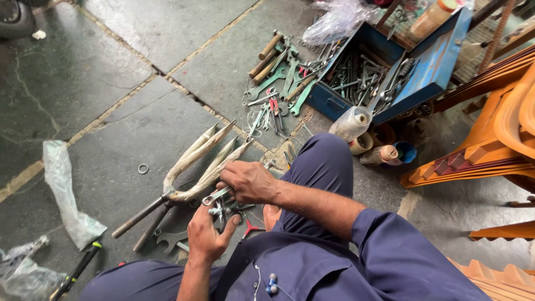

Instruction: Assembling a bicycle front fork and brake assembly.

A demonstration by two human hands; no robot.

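The gray stone floor (pixel 139 39) holds a blue toolbox (pixel 429 72), loose wrenches (pixel 278 78), two bike forks (pixel 195 167), a small ring (pixel 143 168) and plastic bags (pixel 64 189).

Dark navy work shirt, short sleeves, w/ matching navy trousers. Forearms bare, no gloves on left hand (pixel 207 237) or right hand (pixel 249 182). Thin white cord w/ small blue clip at chest.

Light: even, soft daylight, moderately bright | Shadows: faint, diffuse, beneath the hands at lower centre | Glare: pale sheen on the stone floor (pixel 139 33) at upper left | Focus: sharp centrally | Edges: wide-angle stretching, slight corner softness
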